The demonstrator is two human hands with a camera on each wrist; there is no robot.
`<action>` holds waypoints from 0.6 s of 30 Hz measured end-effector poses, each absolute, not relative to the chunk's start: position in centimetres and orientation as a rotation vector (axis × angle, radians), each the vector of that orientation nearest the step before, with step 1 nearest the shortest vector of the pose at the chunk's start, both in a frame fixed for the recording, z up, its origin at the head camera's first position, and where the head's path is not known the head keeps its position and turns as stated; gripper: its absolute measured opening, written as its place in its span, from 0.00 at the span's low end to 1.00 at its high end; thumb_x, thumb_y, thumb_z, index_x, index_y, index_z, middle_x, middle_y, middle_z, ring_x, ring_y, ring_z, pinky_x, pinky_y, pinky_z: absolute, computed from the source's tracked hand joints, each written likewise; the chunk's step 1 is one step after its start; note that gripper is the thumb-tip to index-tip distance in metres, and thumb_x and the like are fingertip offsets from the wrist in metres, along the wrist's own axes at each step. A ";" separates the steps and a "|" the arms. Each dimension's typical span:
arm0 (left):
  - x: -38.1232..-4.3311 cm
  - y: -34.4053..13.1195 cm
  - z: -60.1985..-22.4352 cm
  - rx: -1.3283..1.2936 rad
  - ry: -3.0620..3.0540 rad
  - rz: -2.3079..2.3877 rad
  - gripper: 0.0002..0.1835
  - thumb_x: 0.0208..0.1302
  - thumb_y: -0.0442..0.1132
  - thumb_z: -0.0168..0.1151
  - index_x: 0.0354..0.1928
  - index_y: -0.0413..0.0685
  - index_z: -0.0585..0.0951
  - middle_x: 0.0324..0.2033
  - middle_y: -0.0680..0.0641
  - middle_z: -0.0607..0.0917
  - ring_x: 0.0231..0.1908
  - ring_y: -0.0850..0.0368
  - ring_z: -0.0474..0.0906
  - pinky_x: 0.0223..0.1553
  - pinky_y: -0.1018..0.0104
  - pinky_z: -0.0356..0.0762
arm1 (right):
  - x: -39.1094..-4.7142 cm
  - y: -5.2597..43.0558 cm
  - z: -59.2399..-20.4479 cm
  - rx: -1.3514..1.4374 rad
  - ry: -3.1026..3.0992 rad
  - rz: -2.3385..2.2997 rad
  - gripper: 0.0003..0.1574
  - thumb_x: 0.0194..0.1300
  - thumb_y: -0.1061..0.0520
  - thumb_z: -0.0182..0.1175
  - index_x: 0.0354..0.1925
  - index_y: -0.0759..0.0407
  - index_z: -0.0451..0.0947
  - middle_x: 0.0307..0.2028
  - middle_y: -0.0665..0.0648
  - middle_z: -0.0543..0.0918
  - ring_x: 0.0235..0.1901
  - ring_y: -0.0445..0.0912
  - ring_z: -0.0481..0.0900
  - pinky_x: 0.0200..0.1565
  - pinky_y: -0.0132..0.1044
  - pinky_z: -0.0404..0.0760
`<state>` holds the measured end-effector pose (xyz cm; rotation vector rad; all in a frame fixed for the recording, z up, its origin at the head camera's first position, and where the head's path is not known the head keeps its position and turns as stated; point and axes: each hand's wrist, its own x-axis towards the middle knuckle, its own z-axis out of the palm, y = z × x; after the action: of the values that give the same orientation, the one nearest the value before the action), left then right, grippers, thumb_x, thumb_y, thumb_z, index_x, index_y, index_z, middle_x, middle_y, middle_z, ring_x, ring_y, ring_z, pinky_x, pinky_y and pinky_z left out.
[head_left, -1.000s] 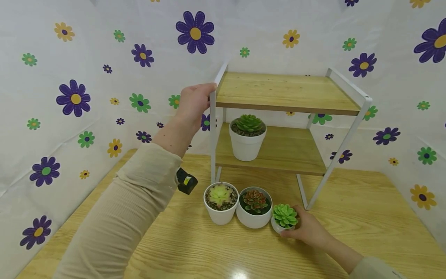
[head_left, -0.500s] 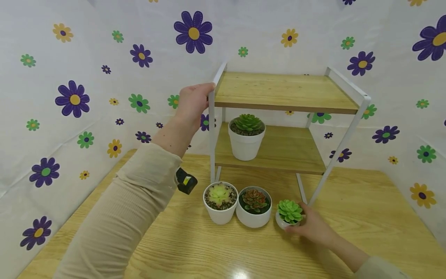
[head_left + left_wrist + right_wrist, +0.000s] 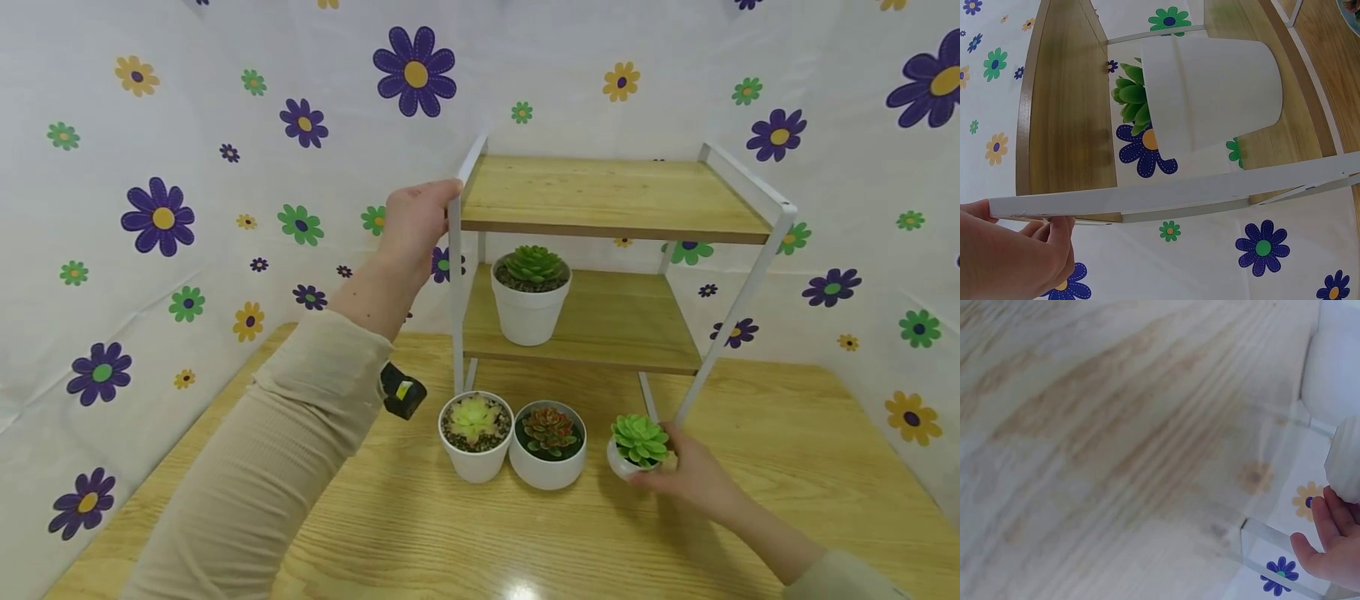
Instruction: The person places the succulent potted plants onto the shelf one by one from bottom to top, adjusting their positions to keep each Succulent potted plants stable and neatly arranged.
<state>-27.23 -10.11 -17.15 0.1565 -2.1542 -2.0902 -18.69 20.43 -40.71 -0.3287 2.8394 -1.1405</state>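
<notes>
My left hand (image 3: 416, 218) grips the upper left corner of a two-tier shelf rack (image 3: 600, 196) with wooden boards and a white frame. In the left wrist view, its fingers curl round the white frame bar (image 3: 1147, 195). My right hand (image 3: 697, 473) holds a small potted succulent (image 3: 639, 440), bright green in a white pot, thumb in front, by the rack's front right leg. Whether that pot touches the table cannot be told. In the right wrist view, the white pot (image 3: 1346, 459) sits at the right edge, partly cut off, above the fingers.
A larger green succulent in a white pot (image 3: 531, 304) stands on the lower board, left side. On the table (image 3: 420, 533), a pale yellow-green succulent (image 3: 476, 437) and a reddish one (image 3: 547, 446) stand side by side before the rack. A black object (image 3: 402, 392) shows beside the left sleeve.
My right hand has moved right and slightly toward the rack with the small succulent, leaving a gap beside the reddish one. My left hand stays on the rack.
</notes>
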 end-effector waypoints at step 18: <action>-27.1 -10.1 -17.2 0.125 -2.141 -2.096 0.19 0.69 0.44 0.51 0.57 0.43 0.75 0.61 0.50 0.73 0.64 0.52 0.66 0.69 0.53 0.54 | -18.4 21.6 -37.5 -0.352 2.894 -1.101 0.45 0.54 0.47 0.68 0.59 0.71 0.62 0.55 0.74 0.74 0.53 0.71 0.71 0.47 0.63 0.75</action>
<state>-27.08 -10.13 -17.18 0.1245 -2.1408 -2.0961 -18.41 21.61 -37.54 -0.3522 2.8941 -1.1013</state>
